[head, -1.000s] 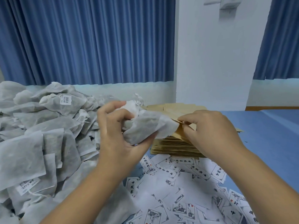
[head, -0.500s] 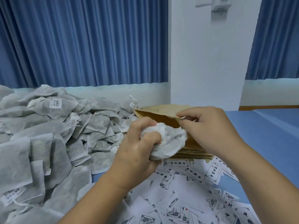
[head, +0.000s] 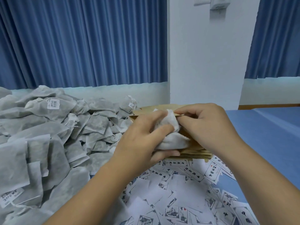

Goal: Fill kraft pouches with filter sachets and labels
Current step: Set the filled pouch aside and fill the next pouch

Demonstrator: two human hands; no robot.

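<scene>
1. Left hand [head: 141, 140] curls tightly round a crumpled sachet [head: 168, 125], whose upper end sits at the pouch mouth.
2. Right hand [head: 207, 127] pinches the upper lip of the pouch [head: 139, 113].
3. That pouch lies atop a stack [head: 198, 153] mid-tabletop [head: 267, 135].
4. A sachet heap [head: 48, 135] fills the left edge; labels [head: 178, 192] litter the near edge.

Packing workroom, by the look: bulk heap of sachets [head: 48, 135] on the left, stack of pouches [head: 196, 154] beside it, loose labels [head: 162, 200] strewn over a blue table [head: 267, 135]. Behind, pleated blue curtains [head: 81, 43] and a plain white pillar [head: 207, 62].
</scene>
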